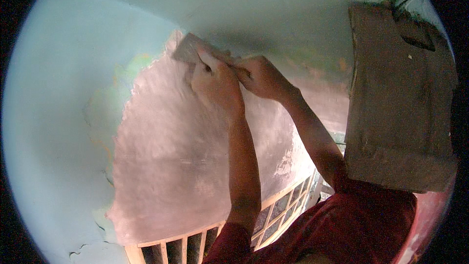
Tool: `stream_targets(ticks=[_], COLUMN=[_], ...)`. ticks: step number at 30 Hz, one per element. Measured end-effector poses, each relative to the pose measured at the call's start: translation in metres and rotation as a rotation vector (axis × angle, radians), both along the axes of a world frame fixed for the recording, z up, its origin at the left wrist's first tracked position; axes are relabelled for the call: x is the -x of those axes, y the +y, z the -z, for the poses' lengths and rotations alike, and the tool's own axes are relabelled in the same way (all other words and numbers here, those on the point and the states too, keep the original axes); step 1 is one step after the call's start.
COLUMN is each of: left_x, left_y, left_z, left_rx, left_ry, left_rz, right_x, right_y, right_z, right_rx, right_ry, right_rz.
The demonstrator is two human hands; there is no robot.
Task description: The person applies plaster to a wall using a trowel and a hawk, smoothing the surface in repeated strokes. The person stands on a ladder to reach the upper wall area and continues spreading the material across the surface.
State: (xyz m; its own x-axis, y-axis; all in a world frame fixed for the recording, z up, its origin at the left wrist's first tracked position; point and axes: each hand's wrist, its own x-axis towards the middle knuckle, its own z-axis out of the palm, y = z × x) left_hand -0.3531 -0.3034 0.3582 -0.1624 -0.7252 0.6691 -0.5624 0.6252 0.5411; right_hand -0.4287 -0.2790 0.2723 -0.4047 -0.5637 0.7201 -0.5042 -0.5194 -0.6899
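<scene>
A flat, wide-bladed putty knife (185,50) lies against the upper edge of a pinkish patch (161,137) on the pale blue wall. Both arms reach up and forward to it. My left hand (217,83) is closed on the tool near the blade, with a finger or thumb laid along it. Just to its right, my right hand (264,76) grips what appears to be the handle end, mostly hidden by the fingers. The two hands nearly touch. The patch looks smooth and cloudy, with a ragged left border against the blue paint (53,102).
A brown, board-like slab (398,102) hangs close on the right, with green leafy strands (400,2) at its top. Below is a light wooden window frame with bars (183,247). Greenish stains and cracks mark the wall left of the patch.
</scene>
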Motion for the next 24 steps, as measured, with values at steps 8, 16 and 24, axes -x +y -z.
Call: stream_targets(ticks=[8, 16, 24], left_x=[-0.001, 0.005, 0.013], left_y=[0.008, 0.007, 0.036], left_z=[0.000, -0.006, -0.025], left_rx=[-0.093, -0.126, -0.315], left_ry=[0.128, 0.095, 0.313], left_rz=[0.091, 0.094, 0.108], right_x=[0.005, -0.003, 0.016], right_y=[0.004, 0.012, 0.020], right_z=[-0.003, -0.009, -0.021], right_rx=[-0.043, -0.082, -0.060], right_ry=[0.043, 0.053, 0.084], right_rz=[0.048, 0.035, 0.071])
